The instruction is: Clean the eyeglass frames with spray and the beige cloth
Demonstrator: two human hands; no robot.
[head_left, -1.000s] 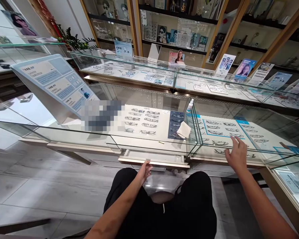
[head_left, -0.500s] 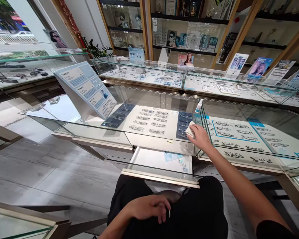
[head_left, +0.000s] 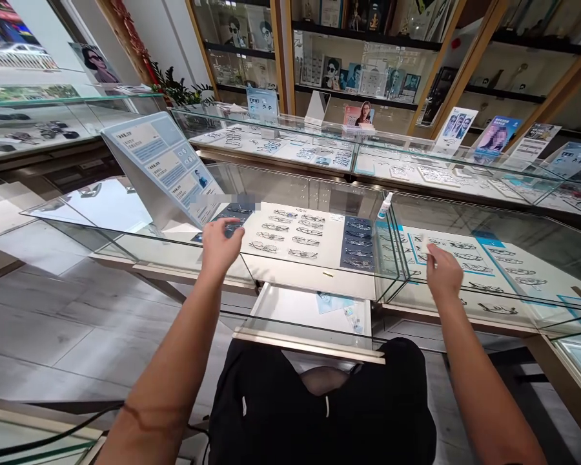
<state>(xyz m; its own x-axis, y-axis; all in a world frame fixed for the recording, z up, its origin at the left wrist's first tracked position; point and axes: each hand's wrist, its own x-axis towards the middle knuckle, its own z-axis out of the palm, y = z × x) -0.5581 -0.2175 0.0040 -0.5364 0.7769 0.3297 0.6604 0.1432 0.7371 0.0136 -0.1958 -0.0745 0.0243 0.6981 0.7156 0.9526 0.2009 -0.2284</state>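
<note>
My left hand [head_left: 221, 244] is over the glass counter beside the tilted info sign [head_left: 162, 168], thumb and fingers apart, holding nothing. Above the right part of the counter is my right hand [head_left: 444, 270], its fingers pinched together; a small pale blur shows at the fingertips, too unclear to name. A white spray bottle [head_left: 385, 205] stands on the glass between my hands. Rows of eyeglasses [head_left: 306, 241] lie on a pale panel under the glass, with more on a dark strip [head_left: 358, 242] beside it.
An open drawer [head_left: 290, 310] with papers inside juts out above my lap. Glass edges meet near the counter's middle. Behind are another glass case [head_left: 281, 145] with standing cards, and wall shelves [head_left: 368, 48]. A black cable [head_left: 53, 439] runs at the lower left.
My left hand has risen from my lap to the counter by the sign. My right hand has moved right, away from the dark strip; the pale cloth it held there is no longer clearly visible.
</note>
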